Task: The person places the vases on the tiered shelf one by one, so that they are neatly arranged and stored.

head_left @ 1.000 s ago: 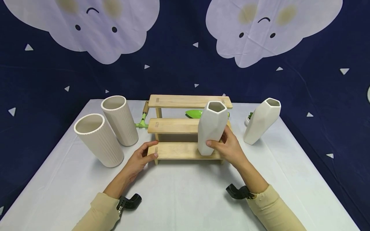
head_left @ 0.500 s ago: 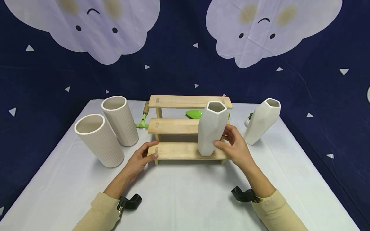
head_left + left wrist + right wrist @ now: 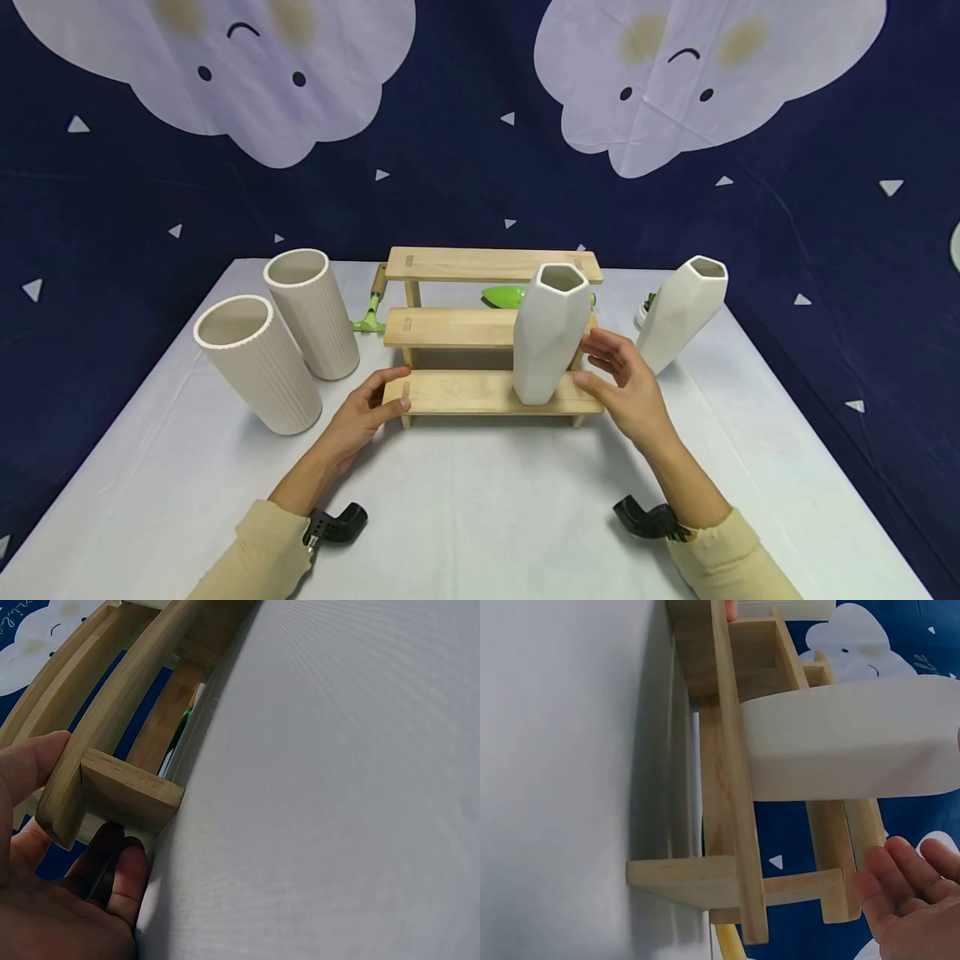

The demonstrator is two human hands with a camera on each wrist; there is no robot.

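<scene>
A table [image 3: 480, 517] under a pale grey cloth stands before a navy backdrop [image 3: 465, 183] printed with white clouds and small triangles. On it sits a three-step wooden shelf [image 3: 457, 392], and a white faceted vase [image 3: 550, 333] stands upright on the lowest step. The right hand [image 3: 626, 387] hovers just beside the vase, fingers spread, holding nothing. The left hand [image 3: 363, 412] grips the shelf's left end. Two ribbed cylinder vases [image 3: 258, 362] stand to the left.

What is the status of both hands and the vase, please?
Left hand holds wooden shelf at its left end. Right hand open, beside faceted vase, not gripping. Vase upright on bottom step. Nothing in the way.
</scene>
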